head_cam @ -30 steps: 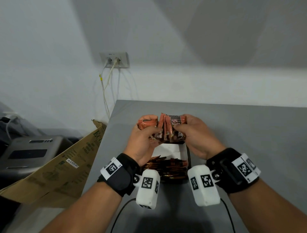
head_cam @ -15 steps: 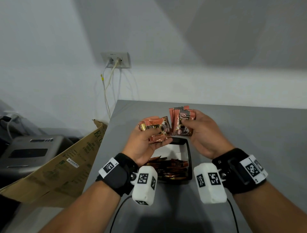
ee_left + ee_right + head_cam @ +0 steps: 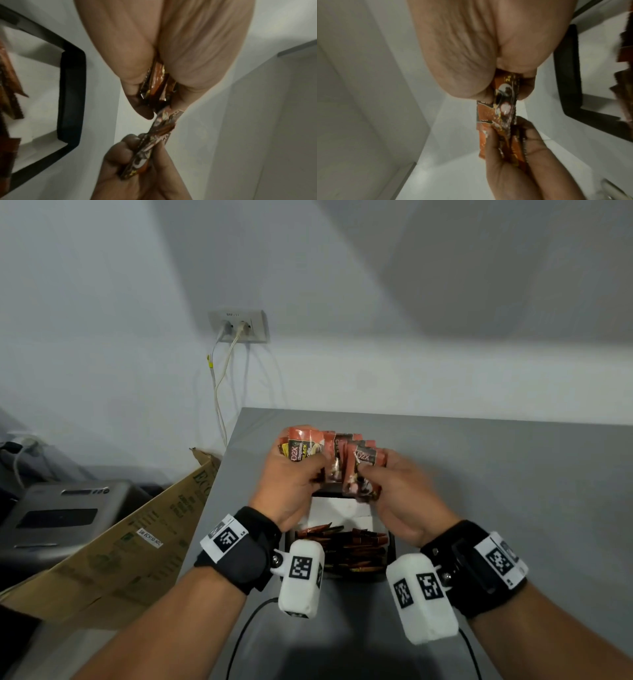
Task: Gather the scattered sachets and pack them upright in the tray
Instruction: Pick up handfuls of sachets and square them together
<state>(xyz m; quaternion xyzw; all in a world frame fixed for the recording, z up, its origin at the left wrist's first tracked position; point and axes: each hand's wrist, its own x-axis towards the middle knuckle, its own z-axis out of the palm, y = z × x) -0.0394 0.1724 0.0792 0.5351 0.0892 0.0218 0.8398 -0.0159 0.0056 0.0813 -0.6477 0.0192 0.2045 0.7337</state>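
The left hand (image 3: 171, 47) fills the top of the view, thumb and fingers pinching a bunched stack of orange and brown sachets (image 3: 157, 83). Just below that stack, the right hand (image 3: 137, 169) pinches a second bunch of sachets (image 3: 150, 143), whose upper end touches the first. Left of the stack sits the black-rimmed tray (image 3: 72, 83) on the pale worktop (image 3: 248, 135), with more sachets (image 3: 8, 83) at its far left edge.

Both hands (image 3: 291, 477) (image 3: 404, 491) are holding sachets (image 3: 337, 460) above tray (image 3: 391, 546) far end; packed sachets (image 3: 352, 549) are sitting in near end.
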